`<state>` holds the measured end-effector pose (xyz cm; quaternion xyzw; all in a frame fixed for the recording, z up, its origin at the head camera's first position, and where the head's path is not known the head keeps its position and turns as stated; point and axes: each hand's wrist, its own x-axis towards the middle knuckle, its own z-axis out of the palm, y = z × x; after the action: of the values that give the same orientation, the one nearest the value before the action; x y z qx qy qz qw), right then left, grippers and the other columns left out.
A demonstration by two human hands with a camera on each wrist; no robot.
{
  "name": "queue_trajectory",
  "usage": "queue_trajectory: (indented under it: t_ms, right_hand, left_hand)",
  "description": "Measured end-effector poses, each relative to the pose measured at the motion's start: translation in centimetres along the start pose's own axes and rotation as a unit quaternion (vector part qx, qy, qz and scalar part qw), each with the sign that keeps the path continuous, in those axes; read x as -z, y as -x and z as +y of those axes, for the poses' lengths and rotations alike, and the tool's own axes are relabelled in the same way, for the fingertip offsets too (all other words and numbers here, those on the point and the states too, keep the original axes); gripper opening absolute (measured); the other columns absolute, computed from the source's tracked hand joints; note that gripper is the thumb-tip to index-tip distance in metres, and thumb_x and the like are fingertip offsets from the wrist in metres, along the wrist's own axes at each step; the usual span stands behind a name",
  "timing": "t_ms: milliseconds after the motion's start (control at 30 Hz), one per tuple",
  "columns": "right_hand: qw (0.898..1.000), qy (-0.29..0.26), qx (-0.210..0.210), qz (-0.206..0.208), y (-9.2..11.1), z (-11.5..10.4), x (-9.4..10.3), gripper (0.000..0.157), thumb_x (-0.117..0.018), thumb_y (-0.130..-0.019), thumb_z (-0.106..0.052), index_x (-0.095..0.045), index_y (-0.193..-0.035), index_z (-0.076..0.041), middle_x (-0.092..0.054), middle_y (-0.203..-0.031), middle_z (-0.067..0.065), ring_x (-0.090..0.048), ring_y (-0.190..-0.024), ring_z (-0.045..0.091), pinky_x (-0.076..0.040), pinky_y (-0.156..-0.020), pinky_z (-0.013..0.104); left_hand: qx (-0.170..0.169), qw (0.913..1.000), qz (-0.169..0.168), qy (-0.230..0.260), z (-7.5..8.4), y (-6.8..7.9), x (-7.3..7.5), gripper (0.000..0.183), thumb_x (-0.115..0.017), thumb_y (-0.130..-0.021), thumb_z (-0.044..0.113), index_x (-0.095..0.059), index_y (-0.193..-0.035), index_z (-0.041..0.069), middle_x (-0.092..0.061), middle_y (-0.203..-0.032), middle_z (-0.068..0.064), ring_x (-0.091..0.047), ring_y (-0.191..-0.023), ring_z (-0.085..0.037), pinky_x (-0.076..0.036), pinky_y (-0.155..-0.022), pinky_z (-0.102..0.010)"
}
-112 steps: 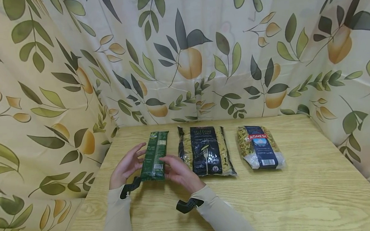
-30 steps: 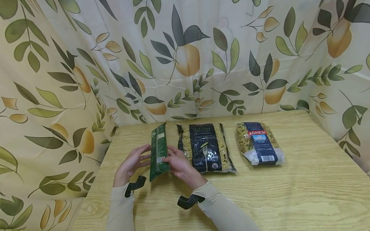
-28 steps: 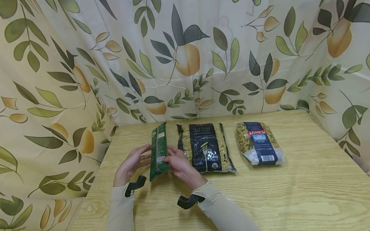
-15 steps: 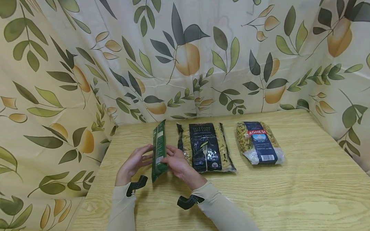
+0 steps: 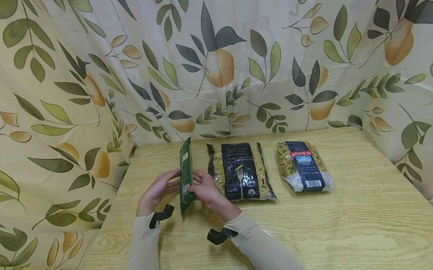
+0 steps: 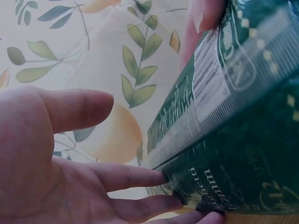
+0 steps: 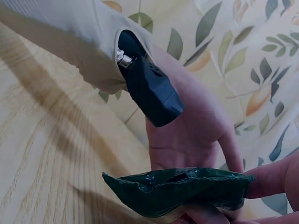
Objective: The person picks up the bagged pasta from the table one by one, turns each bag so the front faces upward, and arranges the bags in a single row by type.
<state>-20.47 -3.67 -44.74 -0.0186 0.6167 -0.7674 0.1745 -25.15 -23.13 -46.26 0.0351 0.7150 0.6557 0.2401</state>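
Note:
A green spaghetti packet [image 5: 186, 174] is held up on edge, its broad face turned mostly sideways. My right hand [image 5: 208, 189] pinches its right edge, thumb on the near face and fingers on the far side. My left hand [image 5: 160, 190] is at its other side. In the left wrist view the left hand [image 6: 60, 154] has extended fingertips touching the packet [image 6: 224, 168], its thumb apart from it. In the right wrist view the packet's crimped end [image 7: 182, 191] shows between the hands.
A black penne rigate bag [image 5: 240, 174] lies just right of the hands. Further right lies an Agnesi pasta bag [image 5: 305, 167]. Both rest on the wooden table [image 5: 351, 230], with a leaf-and-fruit patterned curtain [image 5: 220, 66] behind and at the sides.
The spaghetti packet, first facing the head camera, has turned steadily up on edge and now shows a narrow profile. Both hands stay by it; the left has shifted slightly right. The other bags stay put.

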Motion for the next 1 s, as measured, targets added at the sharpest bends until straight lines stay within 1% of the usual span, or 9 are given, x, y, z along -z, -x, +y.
queue_trajectory:
  t_ms: [133,267,367,467,600,700,867,1000]
  right_hand:
    - [1.0,0.01,0.0,-0.005,0.1,0.1,-0.1,0.072,-0.056,-0.092,0.014,-0.031,-0.159,0.005,-0.038,-0.163,0.025,-0.059,-0.131,0.043,-0.062,-0.091,0.045]
    - [1.0,0.022,0.008,-0.013,0.0,0.3,-0.2,0.071,-0.056,-0.092,0.014,-0.033,-0.158,0.004,-0.039,-0.162,0.024,-0.06,-0.129,0.044,-0.063,-0.086,0.042]
    - [0.999,0.033,0.016,-0.017,0.0,0.5,-0.3,0.07,-0.056,-0.092,0.014,-0.034,-0.158,0.004,-0.04,-0.162,0.024,-0.06,-0.13,0.045,-0.063,-0.084,0.041]
    - [0.998,0.049,0.024,-0.017,0.0,0.7,-0.3,0.071,-0.058,-0.091,0.014,-0.034,-0.158,0.004,-0.039,-0.162,0.025,-0.059,-0.132,0.045,-0.063,-0.086,0.039]
    - [0.996,0.085,0.032,-0.013,-0.1,1.0,-0.4,0.073,-0.06,-0.09,0.011,-0.035,-0.158,0.002,-0.039,-0.162,0.026,-0.055,-0.136,0.046,-0.06,-0.089,0.037]
    - [0.994,0.107,0.033,-0.014,0.0,1.0,-0.4,0.073,-0.062,-0.091,0.009,-0.035,-0.159,0.0,-0.039,-0.162,0.026,-0.052,-0.139,0.048,-0.059,-0.095,0.041]
    - [0.993,0.111,0.019,-0.03,0.2,1.0,-0.5,0.07,-0.06,-0.097,0.004,-0.031,-0.161,-0.001,-0.033,-0.166,0.024,-0.047,-0.143,0.048,-0.052,-0.108,0.053]
    - [0.993,0.115,0.012,-0.037,0.3,1.0,-0.5,0.07,-0.06,-0.1,-0.003,-0.028,-0.162,-0.002,-0.03,-0.167,0.024,-0.045,-0.145,0.048,-0.049,-0.11,0.056]
  left_hand:
    - [-0.004,0.9999,-0.013,0.009,-0.4,-0.1,0.1,0.064,-0.034,-0.113,0.041,-0.035,-0.156,-0.007,-0.023,-0.17,-0.021,-0.031,-0.153,-0.047,-0.032,-0.123,-0.06]
    - [-0.005,0.9999,-0.014,0.004,-0.7,-0.4,0.2,0.064,-0.035,-0.113,0.042,-0.037,-0.155,-0.007,-0.026,-0.17,-0.02,-0.033,-0.152,-0.045,-0.035,-0.122,-0.058]
    - [-0.004,0.9999,-0.013,0.001,-0.8,-0.6,0.2,0.064,-0.036,-0.113,0.043,-0.04,-0.154,-0.006,-0.029,-0.168,-0.021,-0.035,-0.151,-0.044,-0.037,-0.121,-0.057]
    - [-0.003,0.9999,-0.012,-0.003,-0.7,-0.6,0.1,0.062,-0.037,-0.113,0.041,-0.041,-0.153,-0.007,-0.031,-0.167,-0.022,-0.036,-0.151,-0.044,-0.036,-0.121,-0.057]
    - [-0.003,0.9998,-0.012,-0.012,-0.5,-0.6,-0.1,0.06,-0.033,-0.114,0.036,-0.039,-0.154,-0.007,-0.029,-0.167,-0.024,-0.033,-0.152,-0.045,-0.034,-0.121,-0.06]
    - [-0.001,0.9998,-0.007,-0.02,-0.4,-0.6,-0.3,0.059,-0.033,-0.113,0.035,-0.039,-0.154,-0.008,-0.028,-0.167,-0.025,-0.031,-0.153,-0.047,-0.034,-0.12,-0.063]
    - [0.007,0.9994,0.017,-0.029,-0.4,-0.6,-0.5,0.059,-0.037,-0.113,0.039,-0.046,-0.149,-0.007,-0.036,-0.16,-0.024,-0.037,-0.15,-0.047,-0.04,-0.116,-0.065]
    - [0.006,0.9993,0.024,-0.028,-0.5,-0.6,-0.5,0.06,-0.038,-0.112,0.04,-0.047,-0.148,-0.007,-0.037,-0.16,-0.023,-0.039,-0.148,-0.047,-0.042,-0.114,-0.064]
